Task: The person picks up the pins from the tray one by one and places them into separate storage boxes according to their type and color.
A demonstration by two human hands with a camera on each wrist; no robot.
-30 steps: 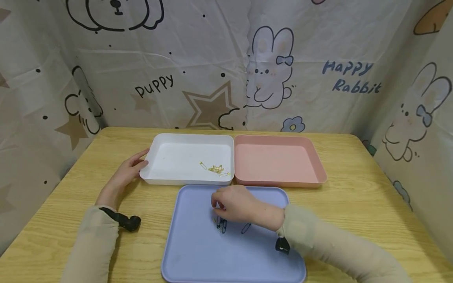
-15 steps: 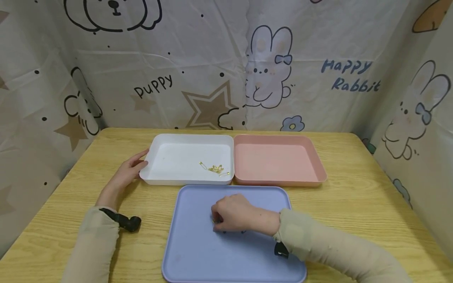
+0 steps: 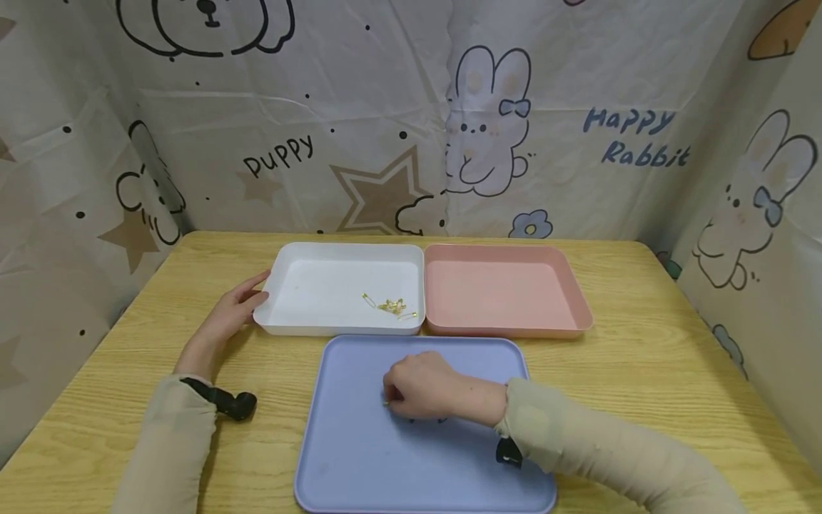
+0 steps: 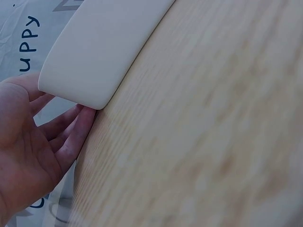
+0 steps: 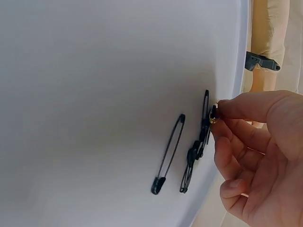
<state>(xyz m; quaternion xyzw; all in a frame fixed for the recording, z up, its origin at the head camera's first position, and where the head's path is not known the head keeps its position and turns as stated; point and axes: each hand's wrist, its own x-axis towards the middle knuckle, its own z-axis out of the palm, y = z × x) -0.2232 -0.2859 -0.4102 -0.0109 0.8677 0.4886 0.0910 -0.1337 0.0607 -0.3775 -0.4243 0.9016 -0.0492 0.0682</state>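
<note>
In the head view my left hand (image 3: 225,314) rests its fingers against the left end of a white tray (image 3: 321,332). The left wrist view shows those fingers (image 4: 78,127) extended and touching the tray's corner. Over the blue tray (image 3: 359,464) my right hand (image 3: 420,385) is lowered. Its thumb and index finger pinch a small gold safety pin, mostly hidden, whose gold end (image 5: 213,120) shows in the right wrist view. Right beside the fingertips lie several black safety pins (image 5: 189,165), bunched together. One separate black safety pin (image 5: 168,153) lies a little apart.
Several gold safety pins (image 3: 393,307) lie in the white tray's right front part. A pink tray (image 3: 507,333) stands against its right side. All the trays are on a wooden table (image 3: 642,400), with a printed cloth (image 3: 289,193) behind.
My right hand has come down toward the front of the blue tray onto the pins, and its fingertips have closed together. The left hand stays at the white tray.
</note>
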